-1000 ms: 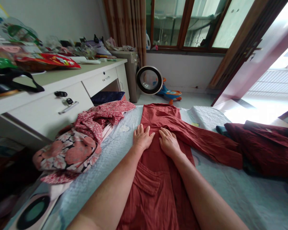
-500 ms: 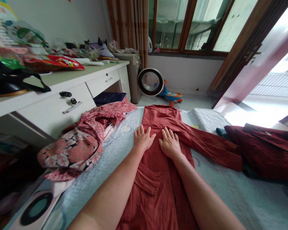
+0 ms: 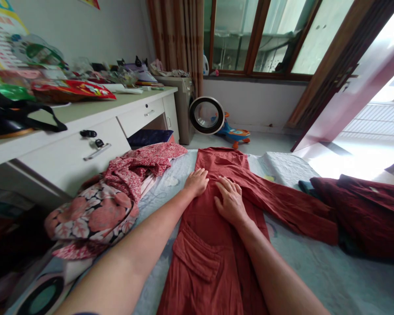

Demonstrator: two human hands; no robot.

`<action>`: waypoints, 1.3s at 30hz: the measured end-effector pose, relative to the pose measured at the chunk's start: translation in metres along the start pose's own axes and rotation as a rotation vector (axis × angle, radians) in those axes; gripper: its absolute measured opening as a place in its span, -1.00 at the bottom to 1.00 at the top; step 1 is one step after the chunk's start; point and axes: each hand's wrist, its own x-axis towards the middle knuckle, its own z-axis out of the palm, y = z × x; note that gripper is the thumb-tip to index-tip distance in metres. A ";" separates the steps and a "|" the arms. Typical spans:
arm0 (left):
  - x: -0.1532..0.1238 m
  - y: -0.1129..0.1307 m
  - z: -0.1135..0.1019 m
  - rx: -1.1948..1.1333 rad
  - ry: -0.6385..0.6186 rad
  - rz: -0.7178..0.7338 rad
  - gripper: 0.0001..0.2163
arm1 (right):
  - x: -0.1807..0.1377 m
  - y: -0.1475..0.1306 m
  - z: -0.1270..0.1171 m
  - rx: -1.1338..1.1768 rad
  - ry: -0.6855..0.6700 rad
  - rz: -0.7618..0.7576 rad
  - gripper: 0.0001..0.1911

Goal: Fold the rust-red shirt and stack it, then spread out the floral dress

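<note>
A rust-red long garment (image 3: 213, 249) with a flap pocket lies spread lengthwise on the bed, one sleeve stretched out to the right. My left hand (image 3: 197, 181) rests on its left edge near the far end, fingers extended close together over the cloth. Beside it, my right hand (image 3: 230, 199) lies palm down on the middle of the garment, its fingers outstretched near the base of the sleeve. Neither hand grips anything that I can see.
Crumpled floral clothes (image 3: 95, 210) lie along the bed's left edge. Folded dark red clothing (image 3: 367, 214) sits at right on the pale blue bedsheet (image 3: 302, 271). A cluttered white desk (image 3: 108, 118) borders the left. Beyond stand a washing machine with its door (image 3: 206, 115) open and a blue toy (image 3: 231, 131).
My left hand has turned and shifted slightly, from spread fingers to fingers closer together at the garment's left edge. My right hand remains on the cloth, its fingers tilted a little leftward.
</note>
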 end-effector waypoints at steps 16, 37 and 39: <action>0.080 -0.030 0.012 0.094 -0.066 -0.217 -0.49 | 0.003 0.001 0.006 0.107 -0.208 0.044 -0.45; 0.108 -0.058 0.023 -0.043 -0.030 -0.202 -0.45 | 0.003 0.003 0.008 0.126 -0.180 0.034 -0.46; 0.099 -0.056 0.020 -0.045 -0.031 -0.168 -0.48 | 0.003 0.004 0.009 0.119 -0.180 0.026 -0.46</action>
